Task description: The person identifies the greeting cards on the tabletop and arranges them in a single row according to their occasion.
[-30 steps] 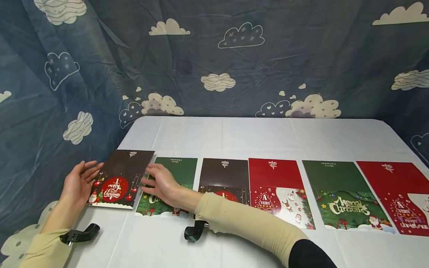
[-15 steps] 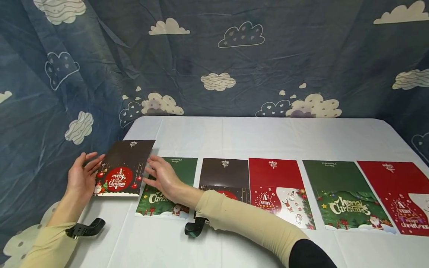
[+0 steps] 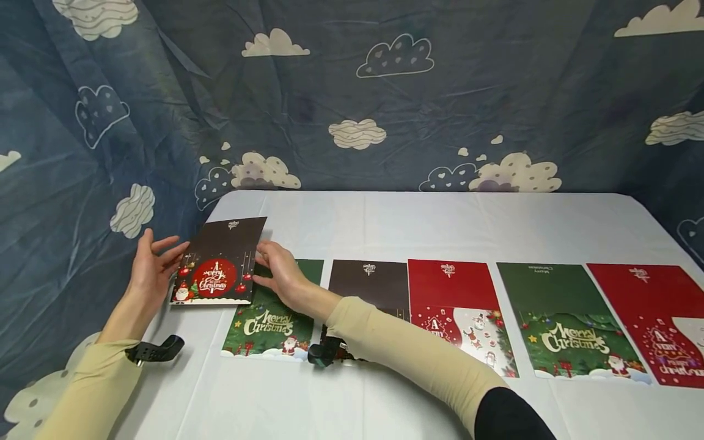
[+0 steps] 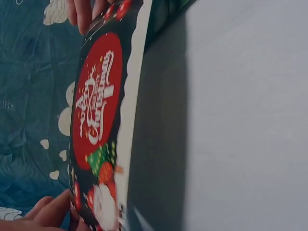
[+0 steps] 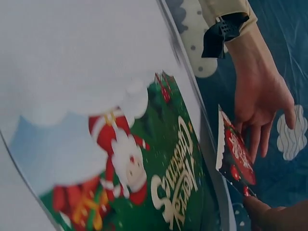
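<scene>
Between both hands, a dark brown Christmas card [image 3: 220, 244] with a red circle is held tilted above the left part of the table. My left hand [image 3: 151, 272] holds its left edge, some fingers spread. At the opposite edge, my right hand [image 3: 288, 278] grips with bent fingers. The left wrist view shows the card's printed lower half [image 4: 101, 96] and a shadow beneath it. Below the right hand lies a green "Merry Christmas" card [image 3: 272, 333], partly covered by that hand and the raised card.
More cards lie in a row on the white tabletop [image 3: 385, 223]: a brown one [image 3: 368, 284], a red one [image 3: 448, 284], a green one [image 3: 550, 293] and another red one [image 3: 640, 293]. A blue cloud-print cloth [image 3: 308, 110] hangs behind.
Both hands have lifted the brown card and carried it away from me and slightly right, uncovering more table in front. The row of cards has stayed put.
</scene>
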